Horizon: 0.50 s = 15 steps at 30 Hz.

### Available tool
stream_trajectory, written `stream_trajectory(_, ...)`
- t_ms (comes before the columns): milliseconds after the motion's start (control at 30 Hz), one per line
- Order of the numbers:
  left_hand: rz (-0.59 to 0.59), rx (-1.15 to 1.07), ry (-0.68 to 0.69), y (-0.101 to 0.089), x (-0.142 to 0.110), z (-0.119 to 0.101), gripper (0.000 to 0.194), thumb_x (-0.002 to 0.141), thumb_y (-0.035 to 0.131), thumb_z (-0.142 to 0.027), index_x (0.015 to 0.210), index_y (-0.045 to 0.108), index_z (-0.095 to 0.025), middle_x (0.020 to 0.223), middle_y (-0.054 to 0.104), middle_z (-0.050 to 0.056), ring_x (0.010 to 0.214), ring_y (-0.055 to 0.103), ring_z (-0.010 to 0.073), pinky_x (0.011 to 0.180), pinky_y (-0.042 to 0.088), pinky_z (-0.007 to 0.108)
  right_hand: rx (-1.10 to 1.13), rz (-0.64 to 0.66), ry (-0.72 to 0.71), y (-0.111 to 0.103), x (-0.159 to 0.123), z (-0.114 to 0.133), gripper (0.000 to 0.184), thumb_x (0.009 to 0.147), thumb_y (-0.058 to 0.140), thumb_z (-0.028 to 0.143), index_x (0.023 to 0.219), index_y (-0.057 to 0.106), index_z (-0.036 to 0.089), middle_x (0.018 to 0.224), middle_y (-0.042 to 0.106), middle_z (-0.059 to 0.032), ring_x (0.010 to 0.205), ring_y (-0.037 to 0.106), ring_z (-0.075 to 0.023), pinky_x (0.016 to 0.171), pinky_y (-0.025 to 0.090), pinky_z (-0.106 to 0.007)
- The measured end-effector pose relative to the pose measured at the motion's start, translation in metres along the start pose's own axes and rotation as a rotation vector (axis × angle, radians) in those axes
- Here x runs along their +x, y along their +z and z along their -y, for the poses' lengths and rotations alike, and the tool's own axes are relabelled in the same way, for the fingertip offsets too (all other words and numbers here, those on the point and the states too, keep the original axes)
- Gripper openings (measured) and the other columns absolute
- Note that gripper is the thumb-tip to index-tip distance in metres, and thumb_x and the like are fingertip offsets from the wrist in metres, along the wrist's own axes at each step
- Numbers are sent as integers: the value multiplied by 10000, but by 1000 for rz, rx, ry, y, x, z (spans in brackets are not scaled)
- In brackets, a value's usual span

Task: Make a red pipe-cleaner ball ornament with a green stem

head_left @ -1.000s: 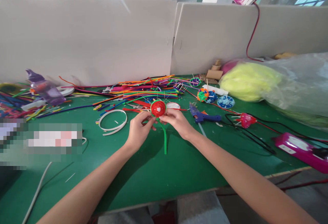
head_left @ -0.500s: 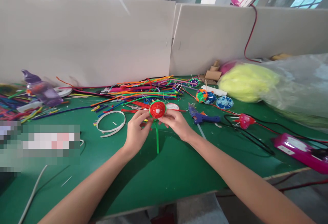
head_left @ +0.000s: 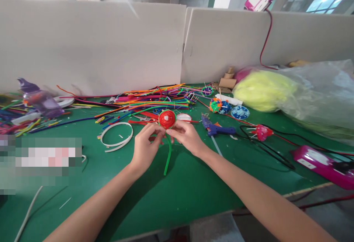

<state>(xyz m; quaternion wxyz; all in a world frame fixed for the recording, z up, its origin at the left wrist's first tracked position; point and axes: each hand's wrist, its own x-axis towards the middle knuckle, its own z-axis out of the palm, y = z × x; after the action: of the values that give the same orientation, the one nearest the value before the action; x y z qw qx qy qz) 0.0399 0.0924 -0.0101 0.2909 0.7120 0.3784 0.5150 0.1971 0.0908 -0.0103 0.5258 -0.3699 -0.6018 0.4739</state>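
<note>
Both hands meet over the middle of the green table. Between their fingertips is a round red coil of pipe cleaner [head_left: 167,119] with a pale centre and a green edge. My left hand [head_left: 148,140] pinches its lower left side, fingers closed. From the right, my right hand [head_left: 186,135] is closed at its lower right edge, thumb near the green strand. A green pipe cleaner [head_left: 168,157] hangs down from below the coil, its end loose above the table. The exact grip of the fingertips is partly hidden behind the coil.
Behind the hands lies a pile of coloured pipe cleaners [head_left: 155,98]. A blue glue gun [head_left: 218,128] rests to the right, near a pink power strip [head_left: 320,164]. A white coiled strip [head_left: 116,137] lies left; a purple bottle [head_left: 40,100] stands farther left.
The coil has tipped a little and sits slightly lower left in view. The hanging green pipe cleaner has swung leftward at its end. Both hands keep hold while the camera view shifts slightly.
</note>
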Motion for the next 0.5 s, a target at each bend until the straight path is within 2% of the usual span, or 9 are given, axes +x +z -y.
stream_trajectory(200,39,59,-8,-2,-1,-2,119,819,617,-259,890,682,-190,961,629,56,775,635,154,608,586,259,-39,-28,-6,-1,0,-2,185,795,635,351,737,560,192,664,561,24,496,504,-89,481,384,-244)
stream_trajectory(300,30,88,-1,-4,0,-1,124,802,651,-297,855,694,-193,934,640,56,765,635,160,588,574,253,-19,-19,18,-1,1,-2,225,775,654,388,730,554,192,663,570,22,494,502,-89,462,371,-240)
stream_trajectory(500,64,58,-37,-5,3,0,155,836,605,-324,809,684,-195,879,639,52,711,615,153,526,545,234,31,21,96,-1,2,0,260,766,652,421,747,548,183,705,604,8,481,525,-85,401,292,-222)
